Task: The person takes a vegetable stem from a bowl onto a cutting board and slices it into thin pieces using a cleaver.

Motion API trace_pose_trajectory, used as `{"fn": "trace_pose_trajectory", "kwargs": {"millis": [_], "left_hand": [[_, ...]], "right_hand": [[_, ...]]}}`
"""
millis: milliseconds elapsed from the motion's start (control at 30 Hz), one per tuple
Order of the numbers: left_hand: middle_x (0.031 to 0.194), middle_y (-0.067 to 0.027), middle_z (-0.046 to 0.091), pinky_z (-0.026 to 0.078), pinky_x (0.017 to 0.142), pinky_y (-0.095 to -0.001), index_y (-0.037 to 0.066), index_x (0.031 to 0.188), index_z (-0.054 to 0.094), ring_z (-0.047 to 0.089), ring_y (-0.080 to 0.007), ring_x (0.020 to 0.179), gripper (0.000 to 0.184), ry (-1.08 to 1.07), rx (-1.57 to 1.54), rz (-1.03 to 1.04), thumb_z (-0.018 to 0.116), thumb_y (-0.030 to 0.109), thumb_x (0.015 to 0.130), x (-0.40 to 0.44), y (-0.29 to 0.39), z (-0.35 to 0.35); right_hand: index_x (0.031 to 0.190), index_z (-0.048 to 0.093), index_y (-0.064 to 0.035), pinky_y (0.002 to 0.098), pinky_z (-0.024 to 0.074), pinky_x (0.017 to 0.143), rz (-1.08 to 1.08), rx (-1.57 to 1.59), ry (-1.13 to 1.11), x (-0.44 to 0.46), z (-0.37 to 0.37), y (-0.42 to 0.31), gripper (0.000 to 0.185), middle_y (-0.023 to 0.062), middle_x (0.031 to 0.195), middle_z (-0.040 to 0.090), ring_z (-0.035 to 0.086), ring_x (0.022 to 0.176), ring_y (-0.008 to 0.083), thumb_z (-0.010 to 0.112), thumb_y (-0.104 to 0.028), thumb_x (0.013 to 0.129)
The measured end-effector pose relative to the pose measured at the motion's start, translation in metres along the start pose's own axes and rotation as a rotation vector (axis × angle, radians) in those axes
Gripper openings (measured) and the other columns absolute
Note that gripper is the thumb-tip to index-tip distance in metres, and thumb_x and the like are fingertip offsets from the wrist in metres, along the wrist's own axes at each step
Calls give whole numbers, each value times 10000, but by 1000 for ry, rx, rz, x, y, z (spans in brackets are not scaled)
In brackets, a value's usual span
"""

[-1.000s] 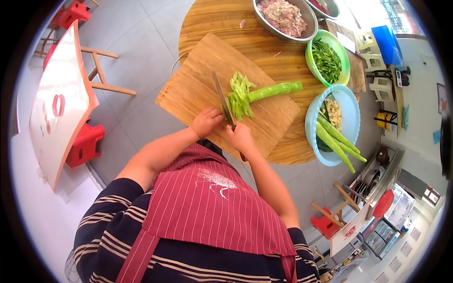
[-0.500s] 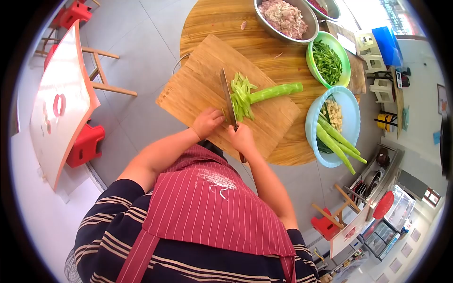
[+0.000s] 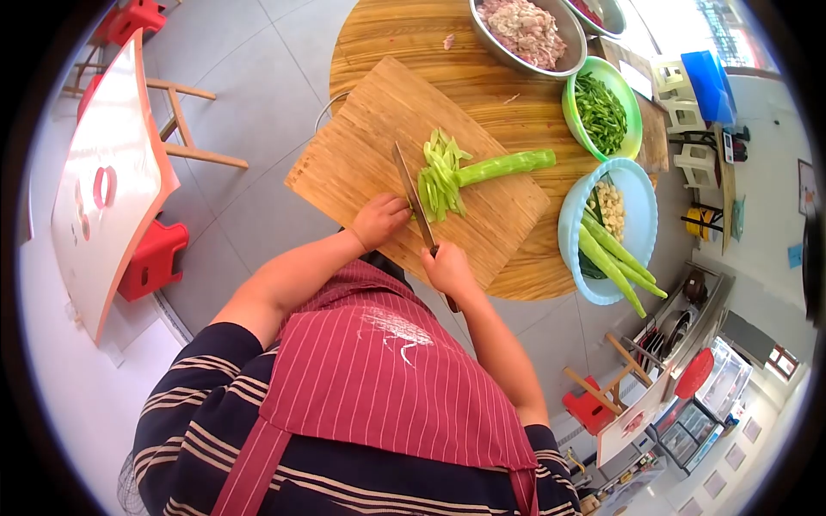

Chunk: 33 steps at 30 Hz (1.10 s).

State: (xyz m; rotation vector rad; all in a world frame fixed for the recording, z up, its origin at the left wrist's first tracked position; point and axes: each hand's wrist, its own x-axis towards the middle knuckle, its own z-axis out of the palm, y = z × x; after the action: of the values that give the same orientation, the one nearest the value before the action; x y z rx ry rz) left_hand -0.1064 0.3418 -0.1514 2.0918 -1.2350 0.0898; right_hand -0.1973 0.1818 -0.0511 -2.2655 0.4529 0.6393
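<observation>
My right hand point(image 3: 449, 267) is wrapped round the handle of a kitchen knife point(image 3: 410, 187). Its long blade slants across the wooden cutting board point(image 3: 344, 146), just left of a pile of green slices point(image 3: 442, 176). To the right of the pile lies a peeled green stem point(image 3: 508, 167), celtuce by its look. My left hand point(image 3: 381, 221) rests at the board's near edge, left of the blade, with its fingers bent and pressed together. The fingertips are close to the blade. A bit of green shows beside them, but what they hold, if anything, is hidden.
The board lies on a round wooden table point(image 3: 533, 277). At the right stand a light blue basin point(image 3: 637, 245) with more stems and pale chunks, a green bowl point(image 3: 635, 129) of cut greens, and a metal bowl point(image 3: 578, 53) of minced meat. Red stools point(image 3: 155, 262) stand farther off.
My right hand has drawn the knife a little toward me, and the blade now tilts more to the left. My left hand, the slices and the stem keep nearly the same places.
</observation>
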Motion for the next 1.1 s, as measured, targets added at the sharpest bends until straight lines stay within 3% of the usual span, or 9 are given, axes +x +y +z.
{"fn": "trace_pose_trajectory", "kwargs": {"millis": [233,333,400,533,600,733,1033,1100], "left_hand": [[934,-79,560,446,773,-343,50,892,589,537,-259,865,208,16,-9,17,530,117,705,2,-2,-1],[927,-79,559,447,765,-345,50,884,587,538,-257,856,200,21,-6,27,530,114,703,0,-1,-1],[922,-77,560,448,758,-346,50,875,584,539,-255,848,191,20,-7,11,529,112,703,1,0,-1],[916,-76,560,448,755,-345,50,865,582,538,-254,845,178,16,-13,13,531,114,708,2,1,-3],[914,-76,562,448,757,-345,49,871,583,539,-254,850,178,21,-20,16,532,116,713,2,0,-3],[947,-85,571,454,792,-348,49,893,598,551,-259,883,206,-21,-10,19,544,110,704,0,-2,-3],[916,-82,563,449,771,-345,46,898,593,539,-263,858,215,2,-47,0,554,101,694,7,2,-5],[972,-96,572,462,768,-360,44,933,600,552,-275,895,237,-36,-69,-16,572,88,701,7,2,-4]], "right_hand": [[829,597,39,471,462,664,10,100,98,33,9,1,275,262,744,602,583,737,435,555,-233,816],[789,586,52,447,454,615,-11,139,136,21,3,-2,304,258,684,590,585,686,419,560,-251,809],[772,581,47,439,454,608,4,52,8,8,-6,-5,296,256,680,588,584,676,415,565,-246,807],[748,567,49,432,456,617,5,116,1,0,-10,0,301,247,657,578,577,649,402,572,-248,802],[834,592,44,443,449,621,74,124,-95,1,-14,-1,289,243,689,590,580,675,404,567,-242,806],[833,592,44,438,448,621,173,236,-147,5,-13,7,303,243,691,591,582,677,403,567,-256,805],[852,609,26,457,461,672,14,142,-23,39,1,1,293,251,750,604,589,736,417,556,-258,807],[850,605,22,462,460,674,-83,82,51,39,-2,-1,276,252,754,602,588,740,416,561,-247,806]]}}
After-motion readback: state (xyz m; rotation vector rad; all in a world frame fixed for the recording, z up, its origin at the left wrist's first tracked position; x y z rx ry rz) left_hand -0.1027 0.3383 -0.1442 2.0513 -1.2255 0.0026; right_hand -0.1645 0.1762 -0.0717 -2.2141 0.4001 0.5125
